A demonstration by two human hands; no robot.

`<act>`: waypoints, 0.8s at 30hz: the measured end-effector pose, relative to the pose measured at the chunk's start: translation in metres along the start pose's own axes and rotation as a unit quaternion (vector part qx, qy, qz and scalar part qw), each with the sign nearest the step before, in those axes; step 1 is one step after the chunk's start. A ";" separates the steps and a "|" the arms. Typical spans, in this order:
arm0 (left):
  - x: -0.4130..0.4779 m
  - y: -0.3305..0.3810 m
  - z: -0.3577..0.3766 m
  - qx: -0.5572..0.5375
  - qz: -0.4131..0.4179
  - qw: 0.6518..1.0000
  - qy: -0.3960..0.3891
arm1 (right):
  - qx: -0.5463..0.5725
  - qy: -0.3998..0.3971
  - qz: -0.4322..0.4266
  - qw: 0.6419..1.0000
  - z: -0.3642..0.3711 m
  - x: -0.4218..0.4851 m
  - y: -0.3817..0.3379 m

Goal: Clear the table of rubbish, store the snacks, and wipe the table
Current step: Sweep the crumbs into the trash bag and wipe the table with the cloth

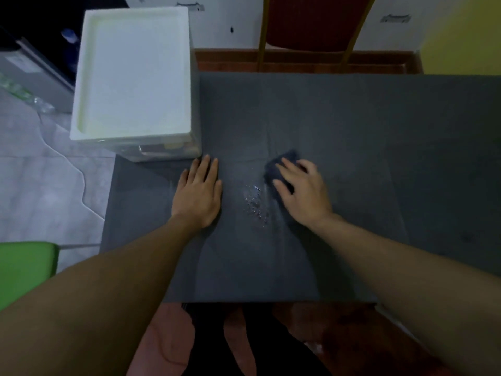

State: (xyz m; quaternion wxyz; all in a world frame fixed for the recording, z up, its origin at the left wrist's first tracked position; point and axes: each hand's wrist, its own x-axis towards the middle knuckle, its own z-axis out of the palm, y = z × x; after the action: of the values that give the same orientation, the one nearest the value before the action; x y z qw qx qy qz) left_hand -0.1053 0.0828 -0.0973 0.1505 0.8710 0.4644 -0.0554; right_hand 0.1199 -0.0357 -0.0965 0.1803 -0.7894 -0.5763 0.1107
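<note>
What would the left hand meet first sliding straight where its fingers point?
Likely the near corner of the box, just ahead of the left hand on its outer side; the rest would pass it over bare table.

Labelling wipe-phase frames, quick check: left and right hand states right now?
Left hand: open, lying flat on the table, holding nothing.
Right hand: open, fingers spread over the dark cloth, pressing it onto the table.
</note>
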 end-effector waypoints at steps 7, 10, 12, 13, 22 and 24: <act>-0.002 -0.010 0.015 0.033 0.018 0.998 0.048 | -0.121 -0.030 -0.040 0.991 0.020 -0.001 -0.002; -0.001 -0.009 0.017 0.029 0.008 0.998 0.053 | -0.141 -0.029 0.028 0.989 0.016 0.039 0.008; -0.002 -0.010 0.019 0.023 0.004 0.998 0.052 | -0.110 -0.002 0.101 0.989 0.020 0.075 0.002; -0.002 -0.011 0.019 0.023 0.003 0.998 0.052 | -0.096 0.003 0.122 0.988 0.024 0.093 -0.005; 0.000 -0.014 0.019 0.020 0.003 0.999 0.041 | -0.125 -0.029 -0.121 0.984 0.036 0.119 -0.019; 0.002 -0.014 0.020 0.017 0.000 0.999 0.040 | -0.151 -0.013 -0.036 0.988 0.034 0.160 -0.013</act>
State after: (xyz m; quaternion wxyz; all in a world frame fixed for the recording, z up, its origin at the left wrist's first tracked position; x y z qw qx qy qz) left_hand -0.1150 0.0851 -0.1193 0.1172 0.8748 0.4692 -0.0279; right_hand 0.1455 0.1256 -0.1164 0.0558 -0.7850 -0.6164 0.0262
